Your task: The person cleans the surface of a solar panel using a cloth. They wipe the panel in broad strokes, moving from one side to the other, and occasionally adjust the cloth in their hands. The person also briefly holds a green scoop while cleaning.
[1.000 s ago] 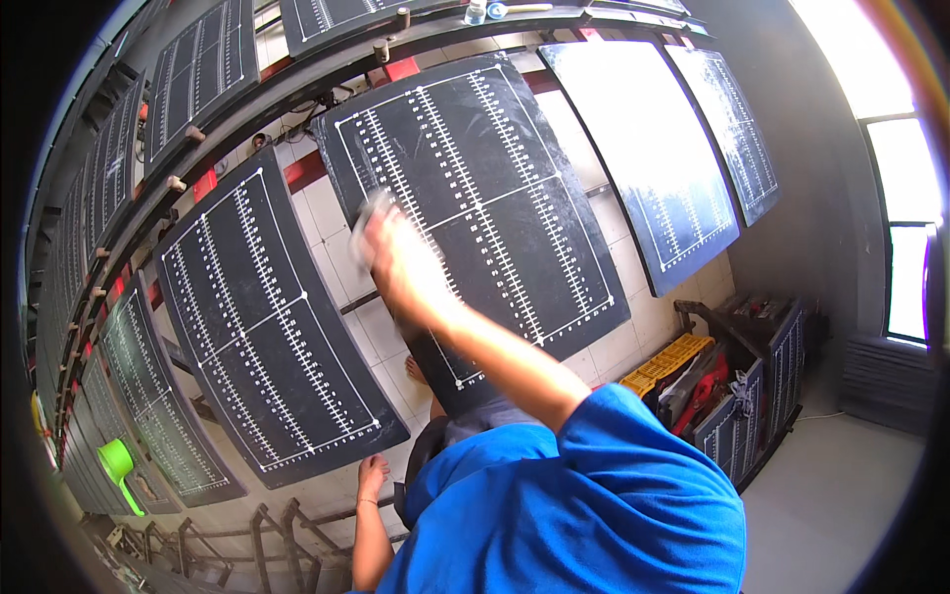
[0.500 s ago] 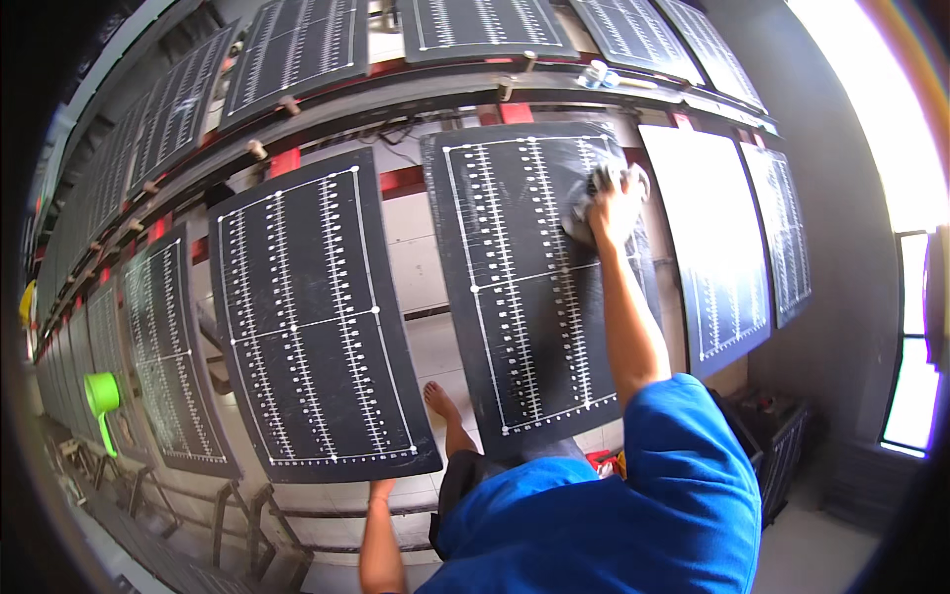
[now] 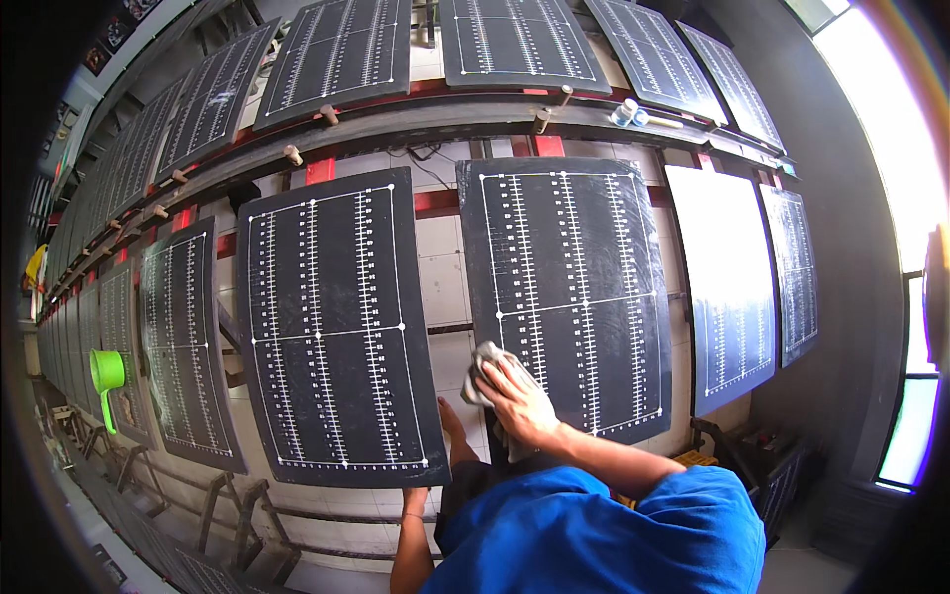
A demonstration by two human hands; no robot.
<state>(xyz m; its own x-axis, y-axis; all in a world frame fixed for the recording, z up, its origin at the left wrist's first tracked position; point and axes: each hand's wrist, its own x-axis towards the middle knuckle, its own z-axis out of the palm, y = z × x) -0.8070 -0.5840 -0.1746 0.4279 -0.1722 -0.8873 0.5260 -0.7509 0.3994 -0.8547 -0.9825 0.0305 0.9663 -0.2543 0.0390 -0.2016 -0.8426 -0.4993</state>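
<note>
My right hand (image 3: 520, 406) presses a crumpled grey cloth (image 3: 485, 371) against the lower left edge of a dark board (image 3: 618, 346). The board carries white ruler-like scales, dots and a border line, and dull smears show on its right side. My left hand (image 3: 415, 498) is at the bottom edge of a similar dark board (image 3: 381, 445) to the left. That board hides most of its fingers, so their grip cannot be made out.
A glossy board (image 3: 727, 267) reflects bright light on the right. More marked boards (image 3: 332, 49) lie in a row beyond a dark rail (image 3: 426, 117) with pegs. A small white bottle (image 3: 624, 113) stands on the rail. At left is a green dipper (image 3: 107, 372).
My right hand has moved with the cloth from the board's upper right to its lower left edge. The view has shifted slightly; my left hand stays by the neighbouring board's bottom edge.
</note>
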